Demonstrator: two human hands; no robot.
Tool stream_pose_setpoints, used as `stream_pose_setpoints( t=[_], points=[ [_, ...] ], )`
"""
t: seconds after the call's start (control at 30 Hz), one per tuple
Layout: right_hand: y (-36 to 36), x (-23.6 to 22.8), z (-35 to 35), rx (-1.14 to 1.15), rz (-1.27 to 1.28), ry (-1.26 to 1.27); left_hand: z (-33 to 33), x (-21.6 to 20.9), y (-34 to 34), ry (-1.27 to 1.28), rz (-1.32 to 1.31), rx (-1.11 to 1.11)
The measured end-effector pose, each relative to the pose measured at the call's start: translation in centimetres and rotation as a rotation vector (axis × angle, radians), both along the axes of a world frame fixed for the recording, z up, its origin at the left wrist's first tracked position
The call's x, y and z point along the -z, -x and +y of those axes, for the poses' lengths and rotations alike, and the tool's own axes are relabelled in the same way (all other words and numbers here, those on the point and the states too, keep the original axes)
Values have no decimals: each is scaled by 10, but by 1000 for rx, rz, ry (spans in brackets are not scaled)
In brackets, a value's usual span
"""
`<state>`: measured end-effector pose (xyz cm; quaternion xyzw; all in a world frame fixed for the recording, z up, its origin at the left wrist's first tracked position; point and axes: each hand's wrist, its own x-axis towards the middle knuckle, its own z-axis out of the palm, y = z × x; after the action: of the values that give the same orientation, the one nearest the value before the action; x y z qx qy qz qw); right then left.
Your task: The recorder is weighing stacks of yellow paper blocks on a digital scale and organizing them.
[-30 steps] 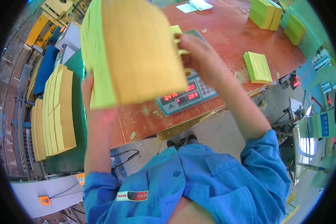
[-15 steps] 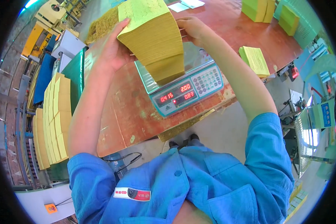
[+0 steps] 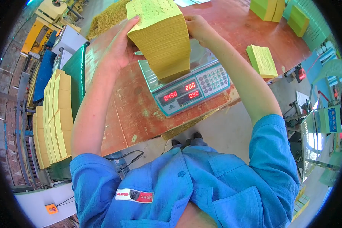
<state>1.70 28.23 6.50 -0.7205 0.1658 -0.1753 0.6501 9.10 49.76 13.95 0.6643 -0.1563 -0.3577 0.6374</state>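
Note:
A tall stack of yellow paper sheets (image 3: 165, 47) with a stamped pattern on top stands over the pan of a digital scale (image 3: 195, 91). My left hand (image 3: 121, 49) is closed on the stack's left side, its thumb at the upper edge and its fingers lower down. On the far right side my right hand (image 3: 199, 28) holds the same stack; its fingertips are partly hidden behind the paper. The scale's red digits are lit beside its keypad, and the stack covers much of the pan.
The scale rests on a worn red table (image 3: 121, 121). A smaller paper stack (image 3: 262, 60) lies by the right edge, with yellow blocks (image 3: 264, 9) farther back. Tall yellow stacks (image 3: 59, 117) line a green surface at left. Brown fibrous material (image 3: 108, 19) is heaped behind.
The seam near the bottom of the stack no longer shows, and its sides look more even. The scale's readout has changed. Both hands remain on the stack, shifted slightly right in view.

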Motion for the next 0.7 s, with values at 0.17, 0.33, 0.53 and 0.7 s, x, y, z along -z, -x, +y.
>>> stream_pose_setpoints(
  t=[0.17, 0.33, 0.53, 0.7],
  points=[
    [7, 14, -5, 71, 43, 517, 9, 8, -11, -100, -144, 9],
    [8, 40, -7, 49, -173, 100, 19, 75, -41, 236, -119, -93],
    [-4, 51, 31, 139, -81, -473, -25, 140, -3, 537, 103, -299],
    [-40, 48, 3, -36, -38, -421, -49, 121, 3, 657, 130, -267]
  ],
)
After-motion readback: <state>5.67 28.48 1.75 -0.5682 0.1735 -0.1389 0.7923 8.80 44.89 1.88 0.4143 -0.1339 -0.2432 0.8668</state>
